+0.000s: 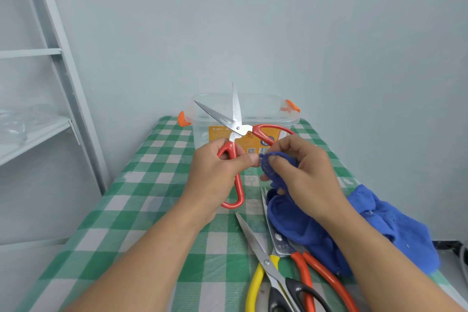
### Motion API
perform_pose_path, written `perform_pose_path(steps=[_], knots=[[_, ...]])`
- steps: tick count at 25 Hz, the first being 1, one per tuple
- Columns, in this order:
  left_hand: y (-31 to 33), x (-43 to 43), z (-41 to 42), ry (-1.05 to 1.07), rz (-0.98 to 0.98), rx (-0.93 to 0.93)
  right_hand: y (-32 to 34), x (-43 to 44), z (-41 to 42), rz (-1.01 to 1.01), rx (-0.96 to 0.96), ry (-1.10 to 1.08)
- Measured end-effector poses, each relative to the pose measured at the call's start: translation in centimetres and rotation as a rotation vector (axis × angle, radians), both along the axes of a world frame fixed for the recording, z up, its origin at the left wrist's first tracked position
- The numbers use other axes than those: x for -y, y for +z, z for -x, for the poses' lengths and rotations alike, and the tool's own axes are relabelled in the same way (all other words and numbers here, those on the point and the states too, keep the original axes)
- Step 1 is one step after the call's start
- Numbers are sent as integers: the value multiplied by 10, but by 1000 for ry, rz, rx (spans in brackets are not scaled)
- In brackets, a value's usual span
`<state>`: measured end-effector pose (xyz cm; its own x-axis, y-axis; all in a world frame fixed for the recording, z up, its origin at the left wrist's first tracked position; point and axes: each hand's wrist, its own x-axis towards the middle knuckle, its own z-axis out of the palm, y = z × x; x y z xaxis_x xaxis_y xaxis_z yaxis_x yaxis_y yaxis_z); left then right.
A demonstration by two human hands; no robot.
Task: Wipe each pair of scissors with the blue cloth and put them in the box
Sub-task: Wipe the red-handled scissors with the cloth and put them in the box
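We see a worktop [141, 210] covered in green-and-white check. At its far end stands a clear box [202, 132] with orange latches. Near us, on the right, a blue cloth [395, 223] lies heaped, touching orange-handled shears [281, 243]. Just left of those lies a pair with yellow and black grips [266, 262].

A plain, pale blue-grey wall [278, 20] fills most of what I see, under soft, even light. My bench [141, 200] stands right against it, under a green-and-white checked cover. To my left is a pale metal rack [58, 40] with a crossbar and, lower down, a shelf [33, 139]. Something clear and crumpled [17, 119] lies on the shelf. Below the rack the floor [22, 281] looks pale grey. A black cable [448, 246] shows past the bench's right edge.
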<state>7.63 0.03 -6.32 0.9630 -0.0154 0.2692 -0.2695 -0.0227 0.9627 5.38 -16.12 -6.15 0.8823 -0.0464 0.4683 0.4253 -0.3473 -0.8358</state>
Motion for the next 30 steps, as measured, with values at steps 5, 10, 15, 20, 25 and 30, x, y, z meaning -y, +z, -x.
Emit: perform_pose_path(steps=[5, 10, 15, 20, 25, 30], knots=[[4, 8, 8, -75, 183, -108, 1, -3, -3, -114, 40, 36], [1, 12, 7, -23, 199, -72, 2, -6, -2, -163, 58, 48], [-7, 19, 4, 48, 202, -18, -3, -18, -3, -412, 6, 82], [-11, 28, 4, 49, 149, 38, -3, -25, -5, -634, -134, 129], [-10, 31, 11, 50, 0, 94, -4, -23, -8, -628, -192, 207], [-10, 30, 12, 61, -34, 74, -6, -20, -5, -564, -171, 227]])
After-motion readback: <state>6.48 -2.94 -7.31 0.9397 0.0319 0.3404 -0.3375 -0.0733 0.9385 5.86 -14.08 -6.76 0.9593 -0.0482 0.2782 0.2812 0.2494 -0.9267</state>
